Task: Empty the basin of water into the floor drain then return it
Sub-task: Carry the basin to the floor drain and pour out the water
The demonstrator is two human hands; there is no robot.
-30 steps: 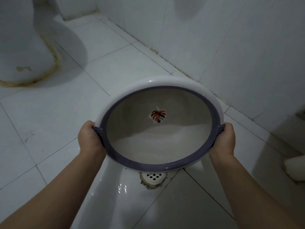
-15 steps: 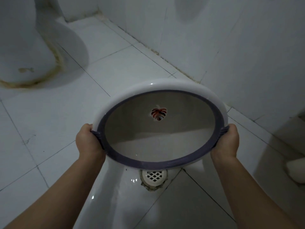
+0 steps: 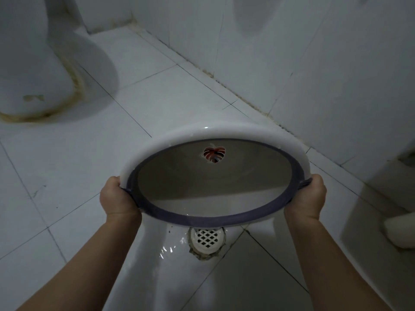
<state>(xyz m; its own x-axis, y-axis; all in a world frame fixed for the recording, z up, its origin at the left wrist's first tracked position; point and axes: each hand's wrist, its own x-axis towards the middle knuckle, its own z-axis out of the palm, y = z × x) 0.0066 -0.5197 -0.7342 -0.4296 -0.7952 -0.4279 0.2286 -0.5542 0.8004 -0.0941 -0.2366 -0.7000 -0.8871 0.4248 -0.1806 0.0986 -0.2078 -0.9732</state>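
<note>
A: Nearest thing?
B: Two bare forearms came up from the bottom edge. Left hand point(image 3: 118, 197) and right hand point(image 3: 308, 196) each clamped a side of the basin point(image 3: 224, 135), fingers curled tight around the purple rim handles.

A: Where was the basin?
B: Held in the air, just above the floor drain point(image 3: 207, 240), tipped steeply toward the person so the mouth faced the camera. Near rim hung low, just over the drain's far edge.

A: Change from a second ago?
B: Tilted further. The opening looked flatter, more of the white outer wall showed at the top, and the leaf print point(image 3: 213, 154) sat nearer the upper rim. More of the white drain grate was uncovered. Grip was unchanged on both sides.

A: Water?
B: Only a thin pale band lay along the lower inside wall; couldn't tell whether it was water or the basin's wall. The floor tile point(image 3: 157, 277) in front of the drain was wet and glossy.

A: Farther back?
B: Toilet base point(image 3: 33, 70) at far left with a stained seal line, tiled wall point(image 3: 314, 63) at right, a pale object point(image 3: 399, 232) at the right edge, unclear what.
</note>
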